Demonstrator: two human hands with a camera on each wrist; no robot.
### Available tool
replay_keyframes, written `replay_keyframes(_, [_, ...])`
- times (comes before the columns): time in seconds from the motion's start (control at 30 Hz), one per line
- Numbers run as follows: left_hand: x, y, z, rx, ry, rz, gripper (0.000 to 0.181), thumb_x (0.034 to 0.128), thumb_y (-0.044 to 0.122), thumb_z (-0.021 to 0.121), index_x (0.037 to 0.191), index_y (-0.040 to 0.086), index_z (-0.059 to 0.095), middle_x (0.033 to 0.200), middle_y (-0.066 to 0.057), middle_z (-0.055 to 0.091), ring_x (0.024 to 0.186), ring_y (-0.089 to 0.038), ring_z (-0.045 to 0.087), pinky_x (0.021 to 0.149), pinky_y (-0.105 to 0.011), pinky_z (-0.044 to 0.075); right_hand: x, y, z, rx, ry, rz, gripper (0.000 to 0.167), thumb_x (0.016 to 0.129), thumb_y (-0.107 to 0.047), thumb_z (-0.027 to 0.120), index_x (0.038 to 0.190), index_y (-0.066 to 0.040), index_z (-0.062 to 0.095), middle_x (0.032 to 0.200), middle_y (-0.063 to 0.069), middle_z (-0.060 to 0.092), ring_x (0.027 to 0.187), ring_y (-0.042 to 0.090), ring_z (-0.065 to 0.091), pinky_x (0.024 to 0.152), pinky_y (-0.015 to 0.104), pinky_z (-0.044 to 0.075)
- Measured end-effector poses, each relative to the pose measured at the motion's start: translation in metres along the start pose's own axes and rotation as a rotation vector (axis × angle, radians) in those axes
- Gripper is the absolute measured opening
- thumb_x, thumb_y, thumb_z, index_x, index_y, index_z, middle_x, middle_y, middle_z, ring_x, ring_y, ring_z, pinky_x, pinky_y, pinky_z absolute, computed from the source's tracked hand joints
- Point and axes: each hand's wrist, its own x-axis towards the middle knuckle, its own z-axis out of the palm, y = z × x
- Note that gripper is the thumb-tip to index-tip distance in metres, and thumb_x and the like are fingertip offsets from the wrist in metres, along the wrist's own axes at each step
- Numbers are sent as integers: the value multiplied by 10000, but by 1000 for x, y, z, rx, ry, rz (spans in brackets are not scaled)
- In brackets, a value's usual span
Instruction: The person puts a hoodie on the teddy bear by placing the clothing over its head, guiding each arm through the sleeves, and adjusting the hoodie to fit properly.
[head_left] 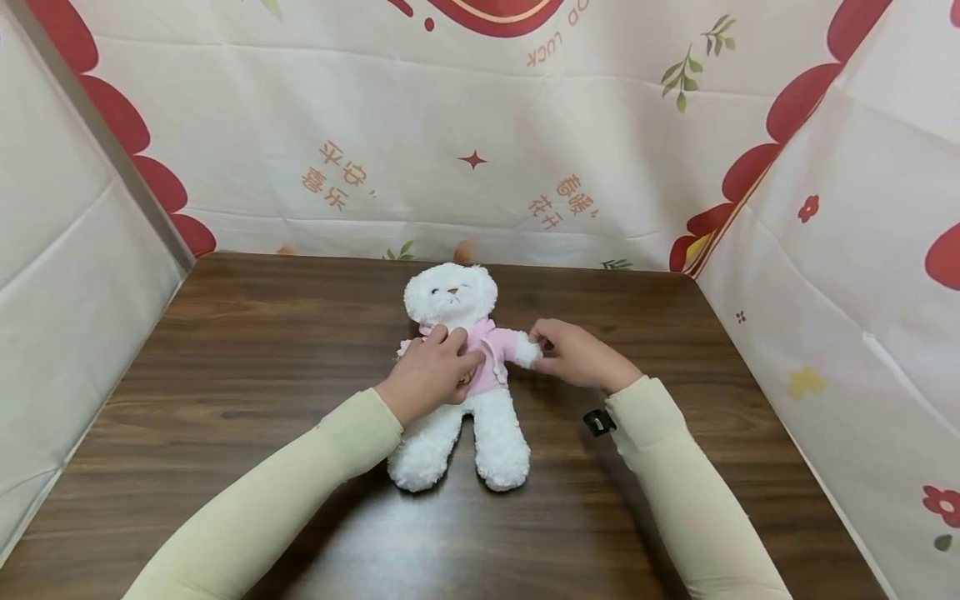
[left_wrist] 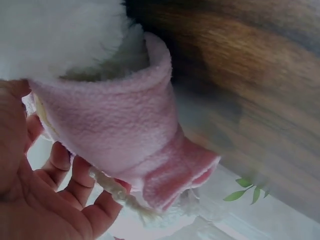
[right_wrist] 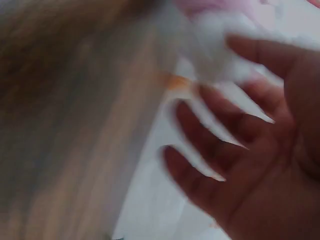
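A white plush teddy bear (head_left: 501, 446) in a pink hoodie (head_left: 491, 375) lies on its back, head toward the far edge. Across its chest, my left hand (head_left: 431, 375) holds the hoodie's front with curled fingers; the bear's other arm is mostly hidden behind it. In the left wrist view, those fingers (left_wrist: 80, 175) lie along the pink fleece (left_wrist: 115, 120) beside a pale twisted cord (left_wrist: 112, 187). My right hand (head_left: 581, 354) pinches the bear's white paw (head_left: 527, 350) between thumb and fingers. The right wrist view is blurred, with the paw (right_wrist: 217, 50) near the thumb.
The bear lies on a dark brown wooden table (head_left: 262, 350). A white printed cloth (head_left: 420, 108) hangs behind it, and more cloth (head_left: 847, 333) stands along the right side. A small black item (head_left: 597, 422) sits beside the right sleeve cuff.
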Motion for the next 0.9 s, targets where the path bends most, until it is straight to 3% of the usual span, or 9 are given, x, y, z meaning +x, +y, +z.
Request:
replay_keyframes(0.07, [-2, -1, 1, -9, 21, 11, 268, 844, 256, 699, 1096, 194, 635, 944, -68, 493, 817, -259, 457, 493, -343, 436, -3, -10, -8, 26, 11, 11, 195, 914, -165, 715, 1056, -104, 596, 1053, 49, 607, 999, 234, 572, 868, 436, 469])
replay_keyframes(0.2, [-4, -3, 2, -11, 78, 33, 286, 834, 255, 704, 1104, 194, 629, 934, -71, 490, 817, -271, 467, 503, -357, 428, 3, -36, -13, 23, 166, -66, 221, 921, -142, 698, 1111, -68, 612, 1093, 85, 615, 1015, 272, 583, 884, 456, 467])
replay_keyframes(0.33, [-4, -3, 0, -31, 72, 24, 306, 835, 259, 708, 1130, 204, 647, 945, -69, 492, 826, -268, 471, 513, -362, 438, 17, -47, 9, -70, 174, -180, 260, 906, -107, 702, 1145, -49, 616, 1103, 87, 614, 995, 258, 583, 875, 411, 470])
replay_keyframes(0.43, [-3, -6, -4, -82, 35, 19, 290, 863, 269, 702, 1141, 199, 653, 962, -51, 499, 839, -247, 472, 538, -348, 451, 20, -43, 27, -148, 164, -193, 336, 881, -126, 742, 1176, -37, 607, 1115, 88, 595, 1007, 262, 539, 877, 397, 447])
replay_keyframes(0.53, [-2, -13, -11, -188, 22, 8, 257, 884, 258, 710, 1112, 155, 651, 962, -37, 498, 845, -229, 467, 581, -329, 455, 19, -39, 39, -209, 200, -185, 387, 854, -155, 778, 1180, -35, 608, 1115, 87, 576, 1007, 271, 499, 865, 394, 433])
replay_keyframes(0.7, [-7, -31, -21, -356, 16, -112, 297, 878, 214, 705, 1135, 84, 635, 1010, -62, 498, 909, -246, 476, 746, -356, 461, 17, -38, 45, -242, 240, -208, 373, 849, -160, 776, 1161, -38, 613, 1086, 75, 566, 964, 266, 467, 816, 368, 421])
replay_keyframes(0.8, [-12, -40, -21, -415, -53, -196, 381, 895, 214, 687, 1238, 69, 604, 1086, -92, 522, 970, -265, 507, 833, -388, 470, 16, -38, 45, -253, 236, -204, 371, 857, -165, 769, 1170, -44, 610, 1088, 71, 565, 957, 257, 457, 809, 360, 415])
replay_keyframes(0.9, [-13, -44, -20, -466, -110, -232, 424, 910, 216, 694, 1288, 62, 580, 1130, -106, 539, 978, -257, 540, 869, -395, 474, 14, -39, 45, -256, 233, -182, 365, 863, -174, 753, 1174, -49, 609, 1095, 73, 568, 964, 255, 459, 819, 367, 413])
